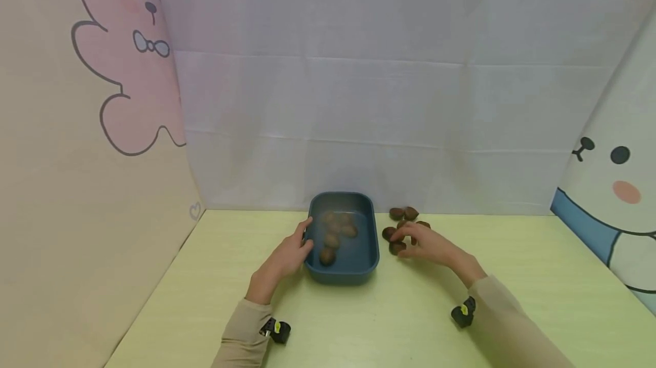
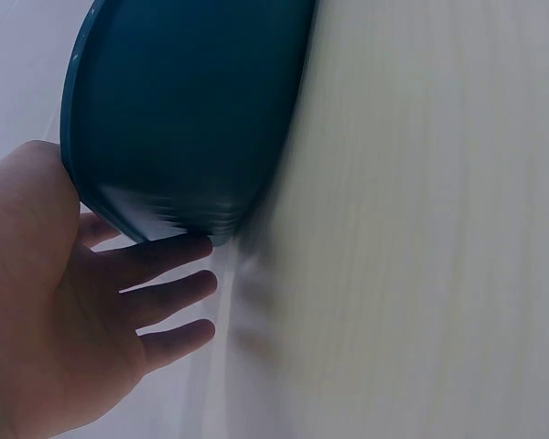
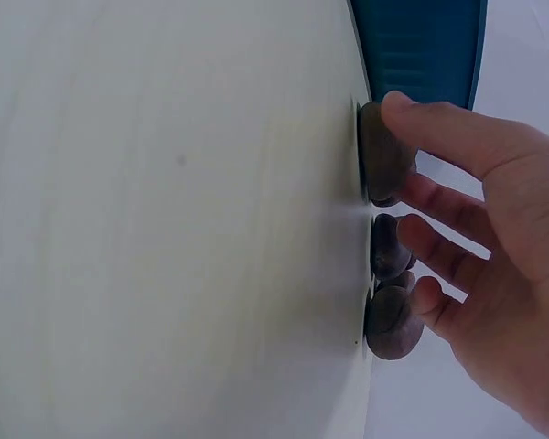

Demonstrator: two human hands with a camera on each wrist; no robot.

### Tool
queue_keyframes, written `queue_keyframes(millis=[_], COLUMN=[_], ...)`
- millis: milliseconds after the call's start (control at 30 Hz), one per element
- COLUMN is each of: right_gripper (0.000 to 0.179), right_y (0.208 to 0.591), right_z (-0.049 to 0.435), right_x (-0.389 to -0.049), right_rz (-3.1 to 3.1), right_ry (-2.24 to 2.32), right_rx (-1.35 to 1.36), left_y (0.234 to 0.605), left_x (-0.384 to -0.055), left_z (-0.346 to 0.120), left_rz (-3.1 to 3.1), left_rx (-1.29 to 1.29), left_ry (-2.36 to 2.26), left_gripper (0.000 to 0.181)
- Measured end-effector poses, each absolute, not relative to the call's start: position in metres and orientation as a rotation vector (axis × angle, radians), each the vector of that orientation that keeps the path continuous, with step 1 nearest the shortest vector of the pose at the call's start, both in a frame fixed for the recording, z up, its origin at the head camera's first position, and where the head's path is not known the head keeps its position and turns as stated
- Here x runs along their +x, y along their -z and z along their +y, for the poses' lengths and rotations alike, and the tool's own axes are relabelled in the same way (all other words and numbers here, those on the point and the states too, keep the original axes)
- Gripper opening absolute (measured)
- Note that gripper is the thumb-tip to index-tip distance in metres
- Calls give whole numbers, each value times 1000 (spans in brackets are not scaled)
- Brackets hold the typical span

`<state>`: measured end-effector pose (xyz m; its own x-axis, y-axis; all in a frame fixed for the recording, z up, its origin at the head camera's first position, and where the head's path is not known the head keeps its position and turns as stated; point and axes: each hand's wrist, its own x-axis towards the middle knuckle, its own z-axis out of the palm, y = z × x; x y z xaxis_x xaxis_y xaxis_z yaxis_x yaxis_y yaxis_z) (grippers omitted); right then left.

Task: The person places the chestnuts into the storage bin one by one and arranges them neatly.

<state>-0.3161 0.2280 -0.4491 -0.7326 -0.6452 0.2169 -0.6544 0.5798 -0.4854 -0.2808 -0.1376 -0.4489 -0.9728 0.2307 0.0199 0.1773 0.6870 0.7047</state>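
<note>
A blue plastic bin (image 1: pixel 340 278) stands on the table with several brown chestnuts (image 1: pixel 331 240) inside. My left hand (image 1: pixel 287 254) rests against the bin's left side. Its thumb and forefinger are at the rim, and the other fingers extend beside the wall in the left wrist view. Right of the bin, my right hand (image 1: pixel 427 245) reaches over a loose group of chestnuts. It pinches the nearest chestnut (image 3: pixel 384 151) between thumb and forefinger, low at the tabletop. The remaining fingers are spread close to other chestnuts (image 3: pixel 393 320).
Two chestnuts (image 1: pixel 404 213) lie farther back, near the white curtain (image 1: pixel 389 174) behind the table (image 1: pixel 348 328). Side cloths with cartoon animals (image 1: pixel 138 72) flank the table. A small black device (image 1: pixel 463 312) is strapped at each wrist.
</note>
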Motion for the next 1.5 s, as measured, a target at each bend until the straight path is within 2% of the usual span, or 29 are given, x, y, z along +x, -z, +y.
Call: queue_keyframes(millis=[433,833,1133,1500], right_gripper=[23,25,26,26], right_y=[450,449,426,396], right_z=[221,224,223,199], right_x=[-315,-313,-313,-312], right_rz=[-2806,-2782,-2722,-2635], right_ry=[-635,-536,-630,-615], right_rx=[1067,929,919,1002], left_y=[448,448,448,449], left_x=[-280,-280,-279,-281], left_z=[-138,-138,-138,-138], left_rz=[2816,2815,2817,2819], left_rx=[331,324,330,337], left_ry=[-1179,-1167,-1151,-1155], left_gripper=[60,59,59,59])
